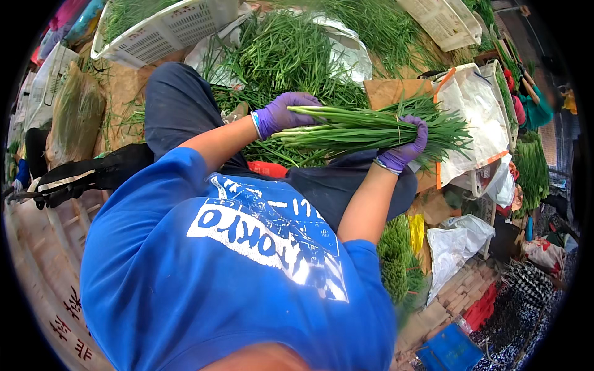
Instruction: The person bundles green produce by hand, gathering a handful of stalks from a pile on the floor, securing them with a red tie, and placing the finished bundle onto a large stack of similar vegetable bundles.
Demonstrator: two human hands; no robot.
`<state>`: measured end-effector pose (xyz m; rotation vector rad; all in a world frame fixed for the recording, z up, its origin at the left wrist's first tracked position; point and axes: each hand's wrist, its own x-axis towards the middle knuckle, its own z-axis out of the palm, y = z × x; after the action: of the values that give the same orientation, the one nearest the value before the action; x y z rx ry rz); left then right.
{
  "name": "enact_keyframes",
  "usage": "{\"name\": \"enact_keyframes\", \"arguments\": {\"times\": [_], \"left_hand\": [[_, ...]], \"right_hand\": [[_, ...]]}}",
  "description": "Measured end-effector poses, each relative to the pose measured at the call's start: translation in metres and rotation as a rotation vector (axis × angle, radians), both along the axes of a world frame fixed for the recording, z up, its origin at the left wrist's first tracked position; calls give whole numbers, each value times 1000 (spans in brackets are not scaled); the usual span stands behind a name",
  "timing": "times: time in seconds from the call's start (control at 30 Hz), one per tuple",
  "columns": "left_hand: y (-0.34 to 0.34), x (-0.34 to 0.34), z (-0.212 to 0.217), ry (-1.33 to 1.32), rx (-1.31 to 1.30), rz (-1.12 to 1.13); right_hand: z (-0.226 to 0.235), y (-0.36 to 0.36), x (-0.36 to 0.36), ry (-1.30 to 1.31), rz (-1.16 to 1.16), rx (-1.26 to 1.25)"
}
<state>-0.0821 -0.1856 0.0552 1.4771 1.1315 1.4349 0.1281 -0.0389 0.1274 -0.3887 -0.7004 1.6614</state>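
A bunch of long green garlic chives (pixel 352 128) lies level above my lap, its pale stem ends to the left and its leafy tips to the right. My right hand (pixel 408 141), in a purple glove, is wrapped round it toward the leafy end. At the stem ends, my left hand (pixel 283 115), gloved in purple too, is closed on the stalks; some of its fingers are hidden behind them. Just beyond the bunch, a large heap of loose chives (pixel 281 55) rests on a white sheet (pixel 346 46).
White plastic crates (pixel 179 37) stand at the far left and far right (pixel 448 25). A white sack with orange edging (pixel 473 117) is on the right, with more chives (pixel 396 256) beside my right leg. Farther right is a person in teal (pixel 539 108). A blue box (pixel 450 351) sits lower right.
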Motion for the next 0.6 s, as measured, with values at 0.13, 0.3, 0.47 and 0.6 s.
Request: {"name": "enact_keyframes", "arguments": {"times": [0.13, 0.3, 0.47, 0.6], "left_hand": [[-2, 2, 33, -326, -253, 34], [-27, -19, 35, -726, -362, -21], [-65, -79, 21, -158, -647, -211], [-57, -74, 51, 1206, -678, 1]], "right_hand": [[0, -1, 1, -31, -92, -32], [4, -2, 3, 15, -117, -65], [9, 3, 11, 21, -142, -79], [8, 4, 27, -133, -178, 21]]}}
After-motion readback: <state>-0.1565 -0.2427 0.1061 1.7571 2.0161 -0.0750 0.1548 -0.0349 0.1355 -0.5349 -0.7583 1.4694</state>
